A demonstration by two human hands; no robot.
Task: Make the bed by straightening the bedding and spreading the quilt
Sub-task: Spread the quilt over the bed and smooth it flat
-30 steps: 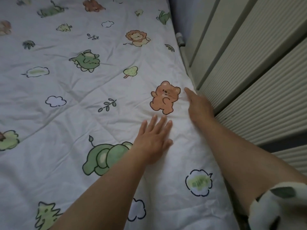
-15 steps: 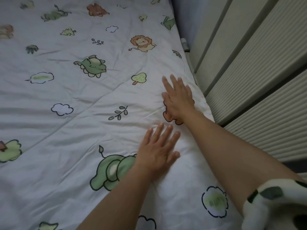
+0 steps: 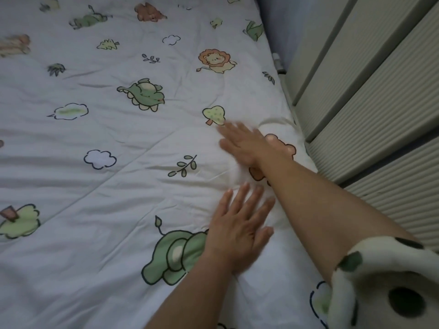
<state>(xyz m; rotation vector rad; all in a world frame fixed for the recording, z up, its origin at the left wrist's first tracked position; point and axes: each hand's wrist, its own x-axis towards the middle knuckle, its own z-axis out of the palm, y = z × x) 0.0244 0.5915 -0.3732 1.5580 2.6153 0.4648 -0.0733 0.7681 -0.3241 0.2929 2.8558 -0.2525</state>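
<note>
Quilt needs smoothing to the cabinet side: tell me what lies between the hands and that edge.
Nothing visible does. The left hand and right hand rest flat on the quilt; only its own puffed fold lies toward the cabinet.

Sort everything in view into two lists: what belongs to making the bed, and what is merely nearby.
Belongs to the job: printed quilt; left hand and right hand, both flat on it.
Merely nearby: ribbed cabinet fronts; spotted sleeve.
</note>
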